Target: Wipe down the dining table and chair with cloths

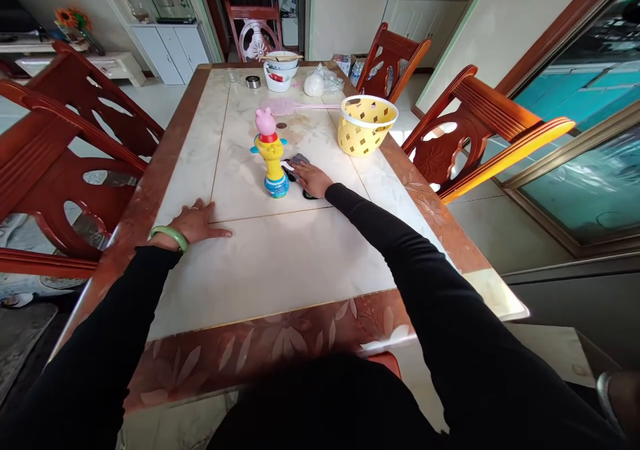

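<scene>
My left hand (pixel 194 223), with a green bangle at its wrist, lies flat on the table (pixel 280 257), fingers spread and nothing in them. Farther out, my right hand (pixel 313 179) is closed over a dark grey cloth-like bundle (pixel 300 160) that shows white and green bits; much of it is hidden under the fingers, and its exact kind is unclear. Just left of that bundle stands an upright toy (pixel 273 160) with a pink pig head, yellow body and blue base. My right hand is close to the toy but apart from it.
A yellow basket (pixel 365 130) stands near the right edge, beside a pink long-handled swatter (pixel 300 106). Stacked bowls (pixel 281 70) with chopsticks, a metal ring-shaped tin (pixel 253 82) and a white plastic bag (pixel 316 83) are at the far end. Wooden chairs (pixel 465 137) surround the table.
</scene>
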{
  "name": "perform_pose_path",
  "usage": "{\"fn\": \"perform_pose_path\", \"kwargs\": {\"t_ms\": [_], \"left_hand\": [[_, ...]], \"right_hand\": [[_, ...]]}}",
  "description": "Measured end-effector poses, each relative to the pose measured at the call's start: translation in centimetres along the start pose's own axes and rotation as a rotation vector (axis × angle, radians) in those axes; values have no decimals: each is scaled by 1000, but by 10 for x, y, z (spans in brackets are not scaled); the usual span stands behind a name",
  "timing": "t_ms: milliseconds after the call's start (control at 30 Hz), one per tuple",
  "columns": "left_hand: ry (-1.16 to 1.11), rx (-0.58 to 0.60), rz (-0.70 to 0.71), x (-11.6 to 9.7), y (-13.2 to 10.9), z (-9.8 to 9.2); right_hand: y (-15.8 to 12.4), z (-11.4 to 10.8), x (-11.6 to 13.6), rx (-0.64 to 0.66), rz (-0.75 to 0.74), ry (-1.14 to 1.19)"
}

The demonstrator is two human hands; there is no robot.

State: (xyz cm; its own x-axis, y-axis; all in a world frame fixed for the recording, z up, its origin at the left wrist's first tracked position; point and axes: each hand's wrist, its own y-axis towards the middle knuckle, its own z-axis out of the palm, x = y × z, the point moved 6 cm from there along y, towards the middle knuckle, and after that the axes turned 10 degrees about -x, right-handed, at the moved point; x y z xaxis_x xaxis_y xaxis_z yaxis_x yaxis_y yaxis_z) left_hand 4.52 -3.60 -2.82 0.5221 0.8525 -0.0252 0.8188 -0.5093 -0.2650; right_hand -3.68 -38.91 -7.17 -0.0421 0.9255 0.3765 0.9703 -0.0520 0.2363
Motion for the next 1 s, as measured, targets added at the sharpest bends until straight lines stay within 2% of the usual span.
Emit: {"fn": "perform_pose_path", "kwargs": {"t_ms": [67, 133, 233, 300, 400, 467, 500, 567, 633, 700, 767, 833, 900, 1000], "left_hand": [[9, 10, 1, -1, -1, -2], [23, 16, 11, -1, 0, -3], [53, 11, 35, 1, 3, -3], [75, -1, 27, 4, 4, -3], [113, 9, 37, -2, -6, -3], [140, -1, 102, -24, -22, -8], [142, -26, 148, -42, -32, -12], [99, -110, 230, -93, -53, -26], [-28, -179, 387, -162, -68, -43], [-164, -220, 524, -234, -68, -60], [-275, -280, 585, -298, -47, -75], [-361, -358, 554, -347, -7, -86], [-425, -445, 494, -380, 38, -95], [-452, -463, 391, -409, 95, -100]], "right_hand": [[-33, -20, -22, -45, 13, -5], [-74, -46, -56, -96, 83, -31], [-150, -86, -108, -126, 245, -105], [-205, -109, -135, -128, 336, -163], [-274, -133, -156, -145, 406, -237], [-301, -140, -161, -152, 424, -272], [-308, -141, -161, -150, 431, -283], [-312, -140, -159, -144, 444, -292], [-309, -139, -156, -146, 448, -286], [-305, -138, -154, -160, 445, -272], [-304, -138, -153, -183, 445, -255], [-305, -138, -154, -210, 448, -237], [-307, -138, -155, -233, 448, -221], [-308, -138, -154, -257, 445, -211]]}}
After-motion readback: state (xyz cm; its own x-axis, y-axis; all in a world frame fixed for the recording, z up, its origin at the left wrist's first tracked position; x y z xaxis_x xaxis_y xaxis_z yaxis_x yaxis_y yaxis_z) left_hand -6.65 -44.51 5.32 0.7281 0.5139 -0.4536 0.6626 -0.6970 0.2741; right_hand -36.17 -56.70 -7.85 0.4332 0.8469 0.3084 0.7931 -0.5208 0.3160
